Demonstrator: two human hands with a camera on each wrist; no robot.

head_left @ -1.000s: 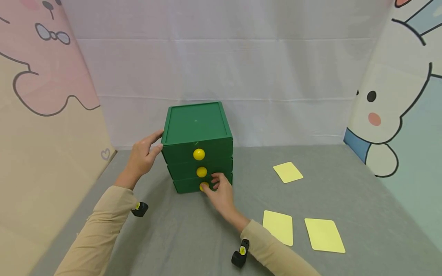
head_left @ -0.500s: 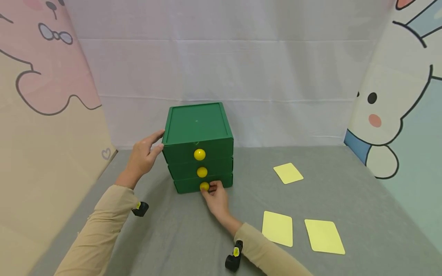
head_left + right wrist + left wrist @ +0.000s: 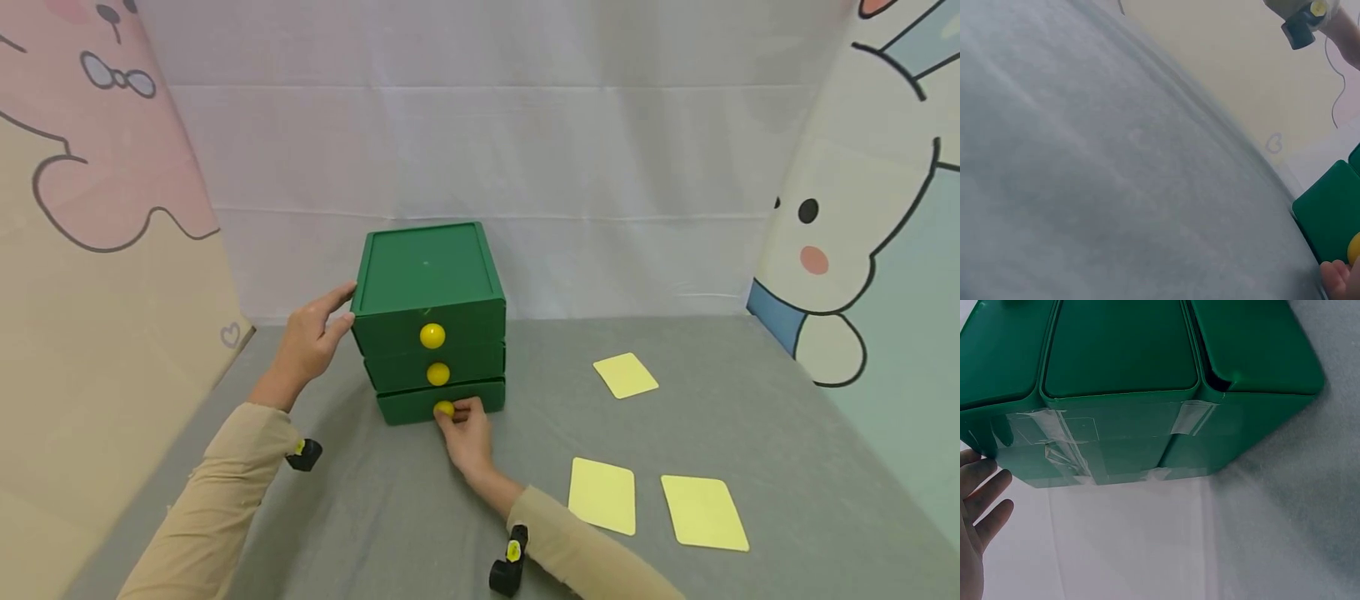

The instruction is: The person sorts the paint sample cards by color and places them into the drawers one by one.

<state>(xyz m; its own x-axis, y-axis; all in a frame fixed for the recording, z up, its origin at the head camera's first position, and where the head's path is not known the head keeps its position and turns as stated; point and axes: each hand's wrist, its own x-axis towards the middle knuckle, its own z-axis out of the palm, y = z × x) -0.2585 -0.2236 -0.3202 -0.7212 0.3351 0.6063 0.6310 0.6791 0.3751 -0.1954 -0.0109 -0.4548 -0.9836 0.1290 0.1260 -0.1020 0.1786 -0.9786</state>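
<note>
A green three-drawer cabinet [image 3: 426,271] with round yellow knobs stands on the grey cloth. My left hand [image 3: 303,343] rests its fingers against the cabinet's upper left side. In the left wrist view, clear tape [image 3: 1194,417] runs across that side, and the left fingers [image 3: 988,494] look spread and fairly straight. Low at the front, my right hand [image 3: 470,442] pinches the yellow knob [image 3: 442,409] of the bottom drawer [image 3: 405,408]. That drawer juts slightly forward, with a narrow dark gap at its edge in the left wrist view. The right wrist view catches only fingertips [image 3: 1335,275] beside the knob.
To the right lie three yellow paper squares: one farther back [image 3: 626,375], one near my right sleeve [image 3: 602,496], one at the front right [image 3: 705,512]. A white cloth [image 3: 600,167] hangs behind, and printed cartoon panels flank both sides.
My right hand has moved down and closed its fingers on the bottom knob. The bottom drawer has come forward a little. The left hand stays against the cabinet.
</note>
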